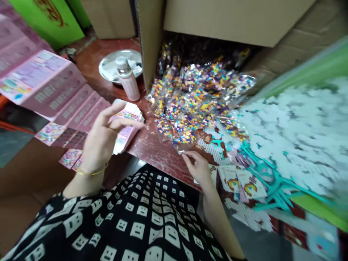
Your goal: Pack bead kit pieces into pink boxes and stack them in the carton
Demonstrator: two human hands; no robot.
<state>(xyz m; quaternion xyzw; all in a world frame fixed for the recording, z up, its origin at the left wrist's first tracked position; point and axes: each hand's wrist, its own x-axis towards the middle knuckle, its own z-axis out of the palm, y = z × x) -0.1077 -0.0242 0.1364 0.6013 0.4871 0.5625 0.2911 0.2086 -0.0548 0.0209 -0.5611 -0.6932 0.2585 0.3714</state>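
My left hand (98,139), with a thin bracelet at the wrist, hovers by a stack of folded pink-and-white cartons (125,135). Its index finger and thumb stretch out apart, and I see nothing between them. With thumb and fingertip together, my right hand (200,168) pinches the near corner of a clear plastic bag of colourful beads (182,135). That bag lies at the front of a heap of similar bead bags (202,96), which spills from a cardboard box onto the red table (152,145).
Pink printed boxes (63,92) are stacked at the left. A pink bottle (129,82) stands before a round metal tray (108,69). On the right are many white pegboard pieces (299,130), turquoise plastic tweezers (277,185) and printed cards (250,184). The cardboard box (150,43) rises behind.
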